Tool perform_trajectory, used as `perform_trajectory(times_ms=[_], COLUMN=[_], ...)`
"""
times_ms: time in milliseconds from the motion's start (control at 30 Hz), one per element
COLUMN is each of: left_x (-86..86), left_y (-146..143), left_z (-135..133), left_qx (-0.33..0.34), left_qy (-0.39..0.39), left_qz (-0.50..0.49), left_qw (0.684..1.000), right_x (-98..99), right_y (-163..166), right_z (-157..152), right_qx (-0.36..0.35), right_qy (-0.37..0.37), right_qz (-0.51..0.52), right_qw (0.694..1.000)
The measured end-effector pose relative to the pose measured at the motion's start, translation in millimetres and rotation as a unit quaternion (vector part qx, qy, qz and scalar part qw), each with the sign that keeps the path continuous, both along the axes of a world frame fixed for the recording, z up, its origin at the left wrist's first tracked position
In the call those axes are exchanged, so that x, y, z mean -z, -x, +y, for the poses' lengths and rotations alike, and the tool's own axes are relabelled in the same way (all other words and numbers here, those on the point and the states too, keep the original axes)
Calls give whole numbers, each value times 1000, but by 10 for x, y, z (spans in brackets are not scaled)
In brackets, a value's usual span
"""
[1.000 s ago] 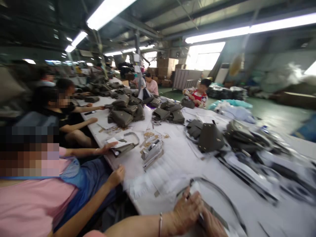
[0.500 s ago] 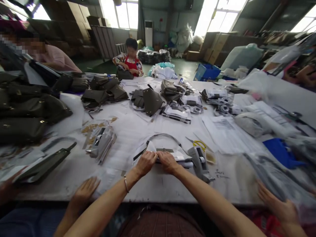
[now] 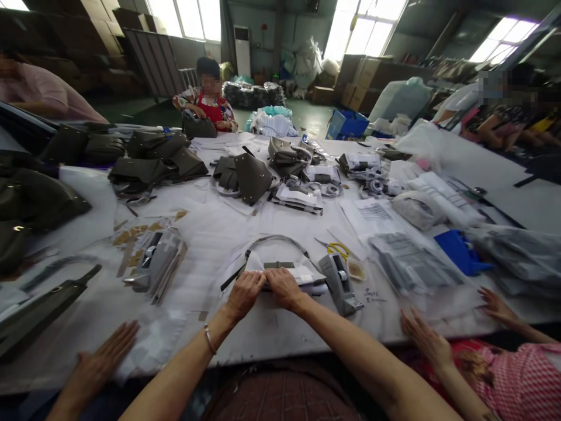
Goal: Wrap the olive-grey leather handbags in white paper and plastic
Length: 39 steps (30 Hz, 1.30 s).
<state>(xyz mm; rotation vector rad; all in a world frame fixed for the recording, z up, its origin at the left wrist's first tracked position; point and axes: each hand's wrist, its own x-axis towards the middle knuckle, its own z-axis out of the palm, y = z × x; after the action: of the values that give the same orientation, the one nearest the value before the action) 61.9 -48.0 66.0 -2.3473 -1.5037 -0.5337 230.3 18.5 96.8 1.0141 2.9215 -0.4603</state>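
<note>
On the table in front of me lies a dark olive handbag (image 3: 279,266) partly covered with white wrapping, its wrapped handle (image 3: 280,238) arching behind it. My left hand (image 3: 246,293) is closed on the near edge of the bag's white wrapping. Right beside it, my right hand (image 3: 283,287) pinches the same edge, the fingertips of both nearly touching. What exactly lies under the fingers is hidden. A grey tape dispenser (image 3: 339,285) stands just right of the bag. Behind the dispenser are yellow-handled scissors (image 3: 339,250) and a small shallow dish (image 3: 356,270).
Another tape dispenser (image 3: 151,260) stands at left. Co-workers' hands rest left (image 3: 103,356) and right (image 3: 427,339). Dark bags (image 3: 252,175) and wrapped bundles (image 3: 298,199) lie farther back. A bagged item (image 3: 416,263) and a blue object (image 3: 458,251) lie right.
The view has turned to the right, so things appear farther left. My hands keep their hold on the bag. At right, a co-worker's plastic-bagged item now lies flat, hands off it.
</note>
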Motion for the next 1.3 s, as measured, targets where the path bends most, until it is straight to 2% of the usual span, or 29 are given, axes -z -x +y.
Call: perform_trajectory(times_ms=[133, 233, 333, 433, 500, 633, 700, 833, 967, 1100, 1300], left_x=[47, 147, 277, 373, 402, 426, 442, 494, 586, 654, 619], left_y=[-20, -64, -108, -141, -157, -185, -198, -220, -244, -265, -256], left_z=[-51, -143, -231, -290, -314, -339, -345, -355, -375, -396, -401], left_qx=[-8, -17, -28, -38, -42, -54, -58, -58, -61, -52, -48], left_qy=[0, -11, -23, -20, -14, 1, 1, -3, 6, 24, 40], left_qz=[-20, -35, -51, -62, -68, -69, -69, -72, -71, -80, -79], left_qw=[1000, 999, 998, 997, 997, 996, 996, 996, 996, 995, 995], right_x=[30, 65, 44, -38, -88, -95, -69, -19, 96, 307, 488], right_y=[-57, -159, -275, -292, -203, 195, 448, 944, 1351, 1595, 1764], right_z=[-28, -27, 35, 140, 213, 318, 348, 372, 340, 309, 432], right_qx=[13, 23, 41, 59, 79, 127, 128, 93, 16, -49, -54], right_qy=[22, 81, 137, 141, 130, 118, 111, 99, 74, 54, 64], right_qz=[27, 68, 151, 236, 249, 190, 156, 69, -65, -148, -176], right_qw=[999, 994, 978, 960, 956, 966, 973, 988, 995, 986, 981])
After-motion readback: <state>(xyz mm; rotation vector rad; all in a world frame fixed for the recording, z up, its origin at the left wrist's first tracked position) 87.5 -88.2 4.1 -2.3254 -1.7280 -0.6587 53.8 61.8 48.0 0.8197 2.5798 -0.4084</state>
